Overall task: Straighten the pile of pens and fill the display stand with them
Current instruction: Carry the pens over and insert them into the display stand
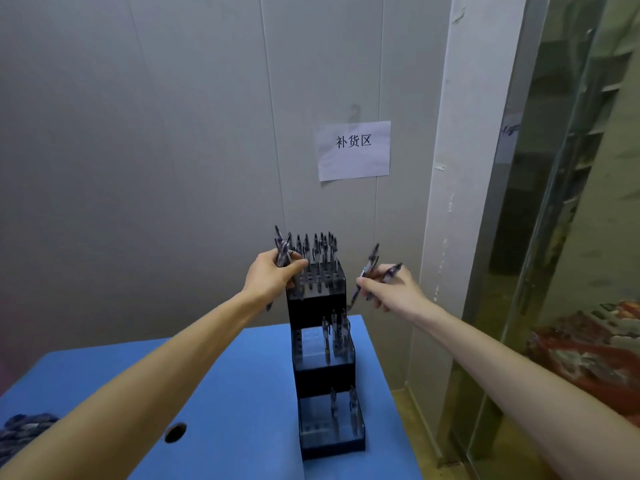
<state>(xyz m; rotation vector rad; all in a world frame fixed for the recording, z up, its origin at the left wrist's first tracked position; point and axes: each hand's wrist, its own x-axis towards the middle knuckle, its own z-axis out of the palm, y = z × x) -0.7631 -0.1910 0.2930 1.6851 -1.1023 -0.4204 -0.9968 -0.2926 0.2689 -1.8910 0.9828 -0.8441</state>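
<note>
A black three-tier display stand (325,368) stands on the blue table (239,393) near its right edge. Several dark pens stand upright in its top tier (320,249); three are in the middle tier and two in the bottom tier. My left hand (272,273) grips a bundle of pens (282,252) at the top tier's left corner. My right hand (391,287), to the right of the top tier, holds two pens (369,268), one pinched between thumb and fingers. A pile of pens (24,433) lies at the table's left edge, partly behind my left forearm.
A round hole (175,432) is cut in the tabletop near the front. A grey wall with a paper sign (354,150) is right behind the stand. To the right are a white pillar (460,188) and a glass door (554,237).
</note>
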